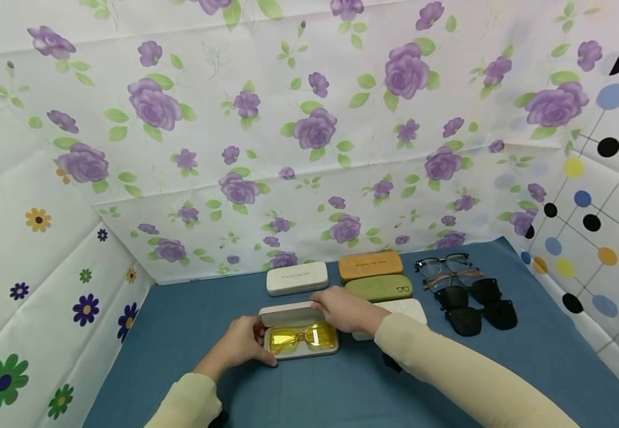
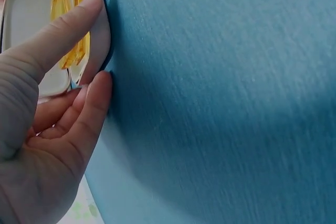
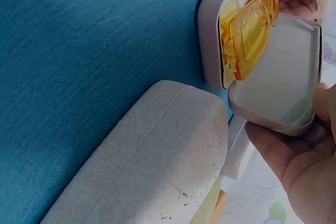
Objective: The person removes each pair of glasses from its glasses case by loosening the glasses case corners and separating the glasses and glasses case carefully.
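Note:
A pale pinkish glasses case lies with its lid raised on the blue cloth in front of the person. Inside its base sit yellow-tinted glasses, whose amber frame stands above the rim in the right wrist view. At the case's left end, the left hand holds the base, its thumb along the front side and its fingers around the end. The right hand pinches the right corner of the lid, thumb on the inner face and fingers behind.
Behind the case is a closed white case. An orange case, a green case and a worn white case stand to the right. Farther right lie clear glasses and dark sunglasses. Flowered cloth hangs behind.

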`<action>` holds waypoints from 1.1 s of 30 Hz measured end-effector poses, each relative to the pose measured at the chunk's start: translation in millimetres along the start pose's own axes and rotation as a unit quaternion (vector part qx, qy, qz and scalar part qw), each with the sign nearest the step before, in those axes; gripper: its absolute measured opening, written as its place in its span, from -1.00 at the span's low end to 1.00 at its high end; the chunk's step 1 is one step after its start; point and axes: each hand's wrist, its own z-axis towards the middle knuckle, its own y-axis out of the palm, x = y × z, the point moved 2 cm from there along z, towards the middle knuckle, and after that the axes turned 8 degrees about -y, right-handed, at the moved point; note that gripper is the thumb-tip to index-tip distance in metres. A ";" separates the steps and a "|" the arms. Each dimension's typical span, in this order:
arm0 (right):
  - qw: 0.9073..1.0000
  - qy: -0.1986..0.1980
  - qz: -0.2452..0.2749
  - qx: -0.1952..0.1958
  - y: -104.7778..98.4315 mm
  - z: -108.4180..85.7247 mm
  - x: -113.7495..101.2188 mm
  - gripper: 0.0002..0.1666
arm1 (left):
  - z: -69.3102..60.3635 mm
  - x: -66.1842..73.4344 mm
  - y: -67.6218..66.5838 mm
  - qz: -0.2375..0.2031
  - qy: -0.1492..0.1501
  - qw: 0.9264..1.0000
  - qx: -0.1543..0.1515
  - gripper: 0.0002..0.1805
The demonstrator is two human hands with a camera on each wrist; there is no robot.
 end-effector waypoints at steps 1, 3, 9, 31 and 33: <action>1.000 0.000 -0.002 0.004 0.2 -0.2 -0.5 -0.59 | -0.3 -0.8 -0.4 -0.006 -0.002 1.000 -0.004 -0.35; 1.000 -0.002 -0.008 0.015 0.6 -1.0 -2.5 -0.61 | -0.5 -2.8 -1.5 -0.014 -0.001 1.000 -0.008 -0.36; 0.989 -0.059 -0.101 0.092 2.8 -6.3 -17.9 -0.63 | 0.5 -9.6 -2.4 -0.037 -0.002 0.999 -0.008 -0.34; 0.936 -0.100 -0.333 0.059 53.5 -0.5 -52.6 -0.80 | 3.1 -6.8 -4.7 -0.022 -0.008 1.000 -0.009 -0.38; 0.938 -0.089 -0.332 0.045 55.9 0.7 -50.8 -0.79 | 3.3 -6.7 -3.8 -0.017 -0.010 1.000 -0.010 -0.37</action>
